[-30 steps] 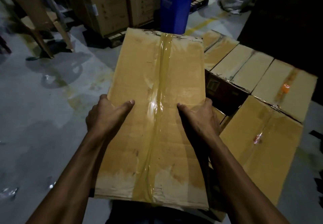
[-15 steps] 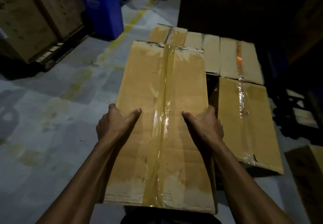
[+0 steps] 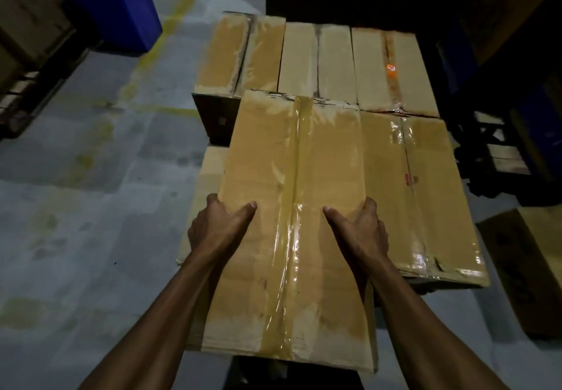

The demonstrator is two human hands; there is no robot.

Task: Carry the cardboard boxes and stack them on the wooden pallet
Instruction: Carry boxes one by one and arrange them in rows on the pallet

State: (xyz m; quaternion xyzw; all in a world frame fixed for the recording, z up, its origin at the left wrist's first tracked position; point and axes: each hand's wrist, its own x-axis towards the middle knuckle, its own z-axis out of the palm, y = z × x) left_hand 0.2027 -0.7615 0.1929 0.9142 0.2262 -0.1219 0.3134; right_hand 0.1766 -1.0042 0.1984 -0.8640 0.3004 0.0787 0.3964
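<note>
I carry a long taped cardboard box in front of me. My left hand grips its left edge, thumb lying on the top face. My right hand grips its right edge the same way. Under and beyond the carried box lie stacked boxes: three side by side at the back, one at the right, and a lower one showing at the left. The pallet beneath them is hidden.
A blue bin stands at the upper left beside large cartons on a pallet. Another carton lies on the floor at the right. Dark pallet racking fills the upper right. Grey concrete floor spreads to the left.
The view has swung right and closed in on the stack. The carried box now hangs over the stacked boxes. Both hands keep the same hold.
</note>
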